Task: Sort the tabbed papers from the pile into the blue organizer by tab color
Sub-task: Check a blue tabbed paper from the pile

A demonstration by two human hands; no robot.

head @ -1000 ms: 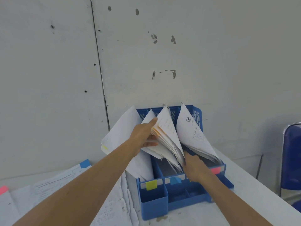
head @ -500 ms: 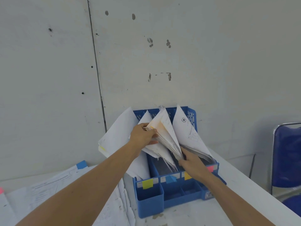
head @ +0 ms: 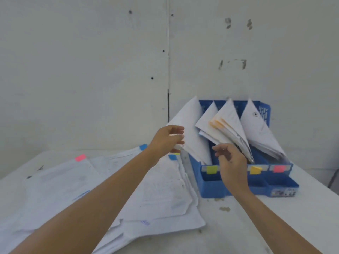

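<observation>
Now, paper pile (head: 159, 189): loose white sheets lie flat on the table (head: 275, 217), left of the organizer; the pile's right edge is just beside the organizer's wall.
Pink tab (head: 80, 157): sticks out at the far edge of a sheet on the pile's left.
Blue tab (head: 143, 147): at the pile's far edge, just left of the left wrist.
Second blue tab (head: 172, 157): just below the left hand.
Left hand (head: 168, 140): raised over the pile's far right corner, fingers half curled, thumb apart from them. The fingertips overlap the left edge of the leftmost sheaf. The hand is blurred, so grip or mere touch cannot be told.
Leftmost sheaf (head: 192, 136): stands in the organizer's left compartment and leans left over its side.
Blue organizer (head: 212, 187): on the table by the wall, upright compartments behind, small open trays in front.
Yellow-green label (head: 211, 169): on the front rail, left.
Orange-tabbed sheaf (head: 229, 123): stands in a middle compartment, orange tabs along its left edge.
Right hand (head: 231, 162): in front of the middle compartments, fingers loosely curled and pointing left, nothing seen in them. It is just beside the lower edge of the orange-tabbed sheaf; contact cannot be told.
Orange label (head: 255, 169): right of the right hand.
Rightmost sheaf (head: 256, 132): stands behind the pink label (head: 279, 169), a round stamp near its top.
</observation>
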